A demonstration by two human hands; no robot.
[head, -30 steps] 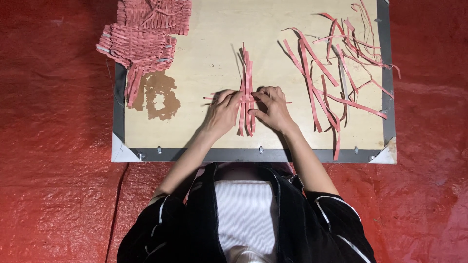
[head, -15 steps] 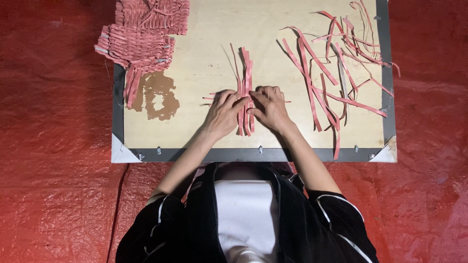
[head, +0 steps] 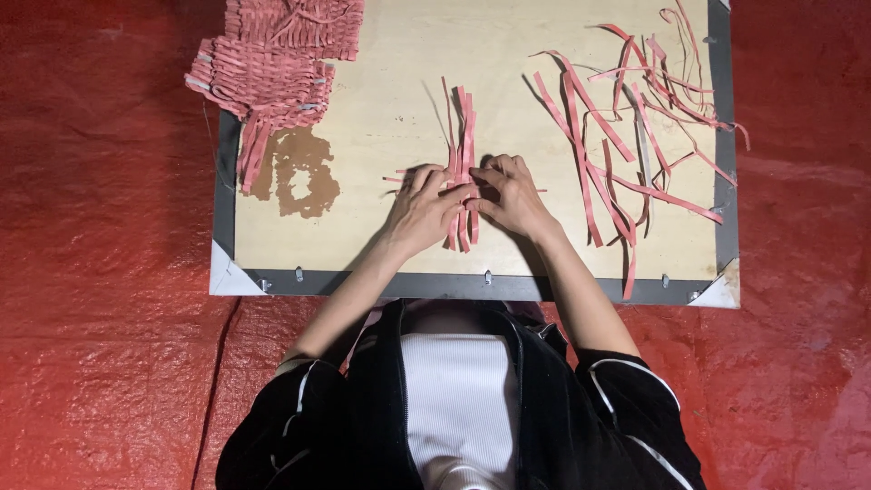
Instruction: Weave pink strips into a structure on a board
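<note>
Looking down from the head camera, I see both of my hands meeting at the middle of the frame over a small bundle of pink strips (head: pixel 461 159) that lies upright on the wooden board (head: pixel 381 82). My left hand (head: pixel 423 210) rests flat across the lower part of the bundle, its fingertips pinching the strips where they cross. My right hand (head: pixel 513 195) comes in from the other side, fingers curled narrow and pressed against the same spot, so that the two hands touch the bundle at one point. Both grips are closed on the strips, not spread. A few thin strips poke out sideways from under the fingers, left and right of the hands.

The board is pale, with a grey frame (head: pixel 454 286) and white corner pieces at the lower left and lower right. At the upper left of the frame a woven pink mat (head: pixel 268 68) overhangs the board's edge, its loose ends trailing down. Just below it, a brown irregular stain (head: pixel 304 172) marks the wood. At the upper right, a loose heap of long pink strips (head: pixel 635 118) sprawls across the board, some reaching over the grey frame; it lies near my right hand but apart from it. Everything sits on a red crinkled sheet (head: pixel 100 272) that fills the rest of the view. I can make out no packages, labels or signs.
</note>
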